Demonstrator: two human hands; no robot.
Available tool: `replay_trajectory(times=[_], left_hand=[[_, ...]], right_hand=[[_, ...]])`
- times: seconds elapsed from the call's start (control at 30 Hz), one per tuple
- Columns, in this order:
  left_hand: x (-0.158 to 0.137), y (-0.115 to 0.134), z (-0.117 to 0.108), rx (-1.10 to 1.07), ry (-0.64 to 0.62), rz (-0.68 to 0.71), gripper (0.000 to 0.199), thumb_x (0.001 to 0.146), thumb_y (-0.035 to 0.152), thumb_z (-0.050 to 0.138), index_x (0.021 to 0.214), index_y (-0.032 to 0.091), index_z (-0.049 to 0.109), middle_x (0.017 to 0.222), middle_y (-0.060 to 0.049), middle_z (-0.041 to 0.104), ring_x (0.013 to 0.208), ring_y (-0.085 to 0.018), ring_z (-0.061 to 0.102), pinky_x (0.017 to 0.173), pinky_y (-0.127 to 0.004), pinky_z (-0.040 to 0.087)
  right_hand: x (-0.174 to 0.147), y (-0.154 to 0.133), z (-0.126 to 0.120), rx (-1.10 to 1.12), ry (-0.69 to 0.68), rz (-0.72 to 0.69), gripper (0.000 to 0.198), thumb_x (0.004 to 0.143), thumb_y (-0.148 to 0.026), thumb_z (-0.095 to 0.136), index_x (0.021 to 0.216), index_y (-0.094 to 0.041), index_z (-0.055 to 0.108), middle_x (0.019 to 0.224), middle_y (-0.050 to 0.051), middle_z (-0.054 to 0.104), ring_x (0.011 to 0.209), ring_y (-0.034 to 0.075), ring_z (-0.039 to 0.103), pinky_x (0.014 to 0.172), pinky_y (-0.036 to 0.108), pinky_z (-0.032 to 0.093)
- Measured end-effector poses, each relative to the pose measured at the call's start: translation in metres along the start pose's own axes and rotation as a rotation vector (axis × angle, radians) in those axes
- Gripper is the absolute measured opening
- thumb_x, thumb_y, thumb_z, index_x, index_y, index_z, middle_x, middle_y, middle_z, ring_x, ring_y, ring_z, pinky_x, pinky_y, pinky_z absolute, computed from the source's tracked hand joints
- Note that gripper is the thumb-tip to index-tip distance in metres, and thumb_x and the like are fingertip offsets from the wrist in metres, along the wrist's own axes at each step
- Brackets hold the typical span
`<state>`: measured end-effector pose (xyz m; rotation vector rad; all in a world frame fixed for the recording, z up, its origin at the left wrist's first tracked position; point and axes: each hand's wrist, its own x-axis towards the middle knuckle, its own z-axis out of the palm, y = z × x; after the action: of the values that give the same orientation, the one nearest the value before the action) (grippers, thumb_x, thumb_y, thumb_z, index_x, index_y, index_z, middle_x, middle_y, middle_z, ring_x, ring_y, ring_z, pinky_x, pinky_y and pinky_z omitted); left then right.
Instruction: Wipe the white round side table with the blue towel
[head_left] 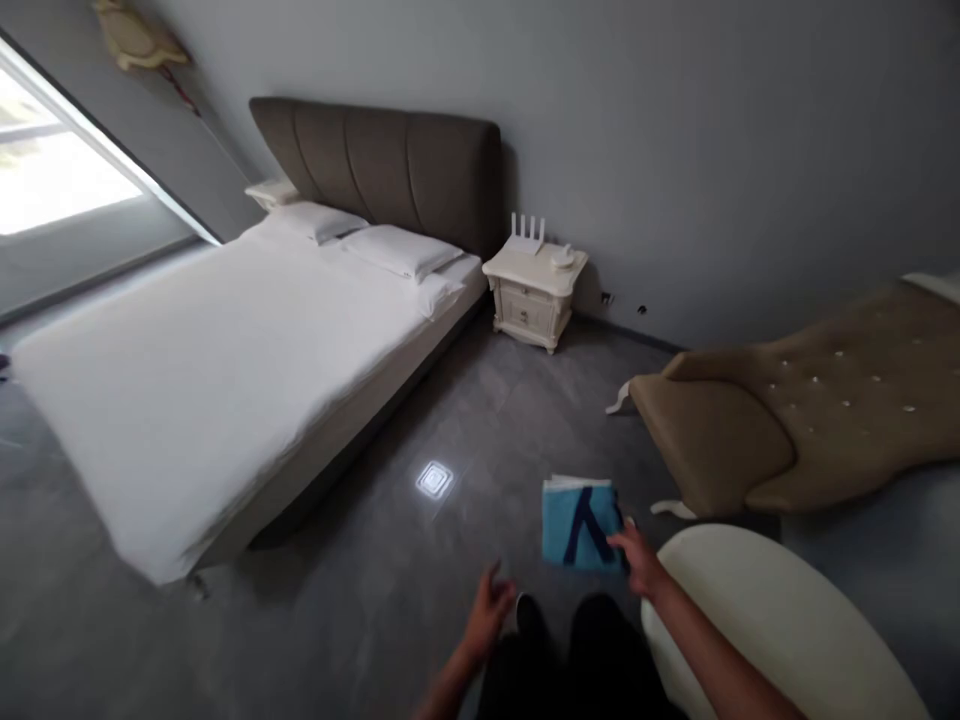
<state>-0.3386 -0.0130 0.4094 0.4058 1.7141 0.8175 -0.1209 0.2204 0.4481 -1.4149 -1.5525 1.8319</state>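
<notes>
In the lower middle of the head view, my right hand [636, 555] grips the right edge of a flat, folded light-blue bag [559, 525] with dark navy straps. A strip of white shows along its top edge. The bag hangs above the floor, close to the white round table. My left hand [491, 605] is in the air left of the bag, apart from it. Its fingers are loosely bent and spread, with nothing in them.
A bed [202, 350] with white sheets and pillows fills the left. By its headboard stands a white nightstand [529, 285] carrying a router [526, 235]. To the right are a brown tufted chaise [720, 430] and a white round table [772, 620]. Grey tiled floor [360, 570] lies between.
</notes>
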Motion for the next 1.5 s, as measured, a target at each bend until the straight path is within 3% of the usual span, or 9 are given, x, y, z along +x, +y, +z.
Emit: replay_trajectory(times=[0.1,0.27,0.37,0.5,0.73,1.0,1.17,1.27,1.5], left_hand=[[0.021,0.074,-0.025,-0.415,-0.179,0.114,0.122,0.080,0.097,0.063,0.180,0.034,0.033,0.171,-0.021,0.058,0.150,-0.039,0.064,0.126,-0.061,0.045],[0.062,0.197,-0.036,-0.691,-0.463,0.269,0.104,0.074,0.086,0.089,0.155,0.024,0.067,0.145,-0.018,0.077,0.132,-0.039,0.074,0.118,-0.056,0.054],[0.085,0.250,-0.034,-0.669,-0.388,0.303,0.083,0.073,0.060,0.104,0.139,0.018,0.076,0.126,-0.015,0.083,0.112,-0.032,0.079,0.106,-0.045,0.059],[0.122,0.318,-0.035,-0.449,-0.290,0.457,0.070,0.081,0.058,0.101,0.134,0.018,0.079,0.122,-0.011,0.083,0.107,-0.027,0.077,0.098,-0.036,0.059],[0.173,0.452,-0.083,0.006,-0.026,1.048,0.088,0.099,0.042,0.089,0.176,0.032,0.046,0.136,-0.009,0.080,0.120,-0.024,0.078,0.107,-0.038,0.060],[0.238,0.549,-0.197,0.271,0.029,1.532,0.053,0.103,0.042,0.084,0.152,0.033,0.066,0.154,-0.018,0.071,0.138,-0.029,0.073,0.110,-0.046,0.063],[0.300,0.598,-0.289,0.286,-0.225,1.461,0.072,0.082,0.056,0.099,0.141,0.028,0.068,0.146,-0.020,0.076,0.134,-0.032,0.077,0.108,-0.044,0.064],[0.334,0.631,-0.337,0.308,-0.306,1.382,0.061,0.081,0.054,0.101,0.126,0.024,0.072,0.139,-0.018,0.080,0.128,-0.032,0.080,0.106,-0.042,0.065],[0.400,0.700,-0.388,0.427,-0.369,1.309,0.059,0.078,0.059,0.102,0.114,0.024,0.071,0.142,-0.018,0.079,0.129,-0.032,0.079,0.109,-0.044,0.065]], right_hand=[[0.008,-0.056,0.001,0.369,-0.063,0.141,0.042,0.063,-0.038,0.079,0.104,-0.029,0.081,0.089,0.005,0.088,0.079,0.031,0.086,0.075,0.043,0.072],[0.035,-0.115,-0.012,0.562,-0.232,0.162,0.043,0.072,-0.040,0.094,0.108,-0.024,0.080,0.089,0.007,0.088,0.079,0.030,0.086,0.075,0.040,0.072],[0.074,-0.130,-0.023,0.589,-0.210,0.112,0.051,0.077,-0.059,0.100,0.111,-0.026,0.079,0.093,0.007,0.089,0.083,0.031,0.087,0.083,0.044,0.073],[0.146,-0.157,-0.047,0.456,-0.105,-0.032,0.064,0.074,-0.078,0.098,0.107,-0.027,0.079,0.091,0.005,0.087,0.082,0.032,0.085,0.080,0.045,0.073],[0.270,-0.251,-0.072,0.099,0.018,-0.602,0.071,0.083,-0.068,0.097,0.137,-0.028,0.073,0.124,0.009,0.084,0.113,0.031,0.082,0.098,0.043,0.070],[0.382,-0.330,-0.008,-0.042,0.168,-1.082,0.040,0.101,-0.045,0.088,0.134,-0.032,0.071,0.132,0.008,0.079,0.113,0.026,0.081,0.099,0.042,0.068],[0.429,-0.369,0.061,-0.008,0.343,-1.053,0.020,0.109,-0.044,0.078,0.124,-0.032,0.071,0.123,0.005,0.079,0.107,0.022,0.079,0.092,0.036,0.065],[0.448,-0.398,0.096,-0.044,0.406,-1.035,0.018,0.110,-0.047,0.076,0.118,-0.031,0.071,0.118,0.004,0.079,0.103,0.022,0.078,0.089,0.035,0.063],[0.500,-0.451,0.138,-0.050,0.530,-0.967,0.021,0.113,-0.050,0.069,0.112,-0.029,0.068,0.106,0.003,0.077,0.092,0.021,0.073,0.084,0.035,0.059]])
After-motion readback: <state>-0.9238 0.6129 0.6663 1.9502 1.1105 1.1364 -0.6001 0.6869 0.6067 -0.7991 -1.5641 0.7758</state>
